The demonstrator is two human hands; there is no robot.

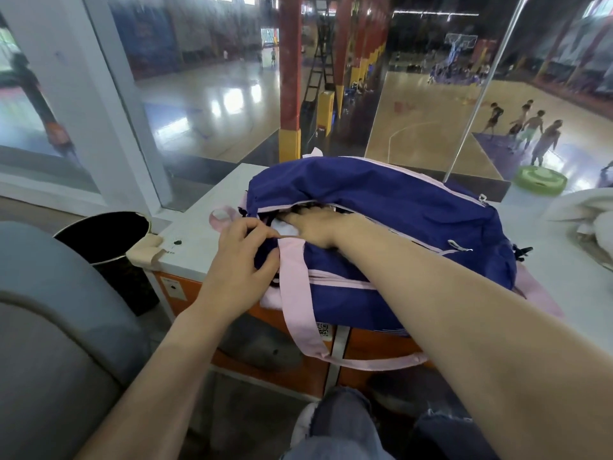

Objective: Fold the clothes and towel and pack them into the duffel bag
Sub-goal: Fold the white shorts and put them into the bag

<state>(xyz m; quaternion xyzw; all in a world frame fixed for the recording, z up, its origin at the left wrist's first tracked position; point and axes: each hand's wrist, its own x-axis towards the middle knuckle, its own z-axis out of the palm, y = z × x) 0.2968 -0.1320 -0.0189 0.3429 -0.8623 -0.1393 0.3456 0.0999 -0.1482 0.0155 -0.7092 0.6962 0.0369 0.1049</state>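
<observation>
**Packing at the courtside counter**

Behind glass, a basketball court spreads out beyond the white counter [199, 227], where the blue duffel bag [398, 207] with pink trim lies on its side. The left hand [242, 260] pinches the bag's near edge by the pink strap [298, 293], fingers [255, 227] curled on the fabric. The right hand [318, 227] reaches into the unzipped opening, fingers extended flat on white cloth [285, 229] inside, their tips hidden under the flap. Well right of the fingers, a crumpled white towel [587, 214] sits beside a green-lidded container [539, 180].
</observation>
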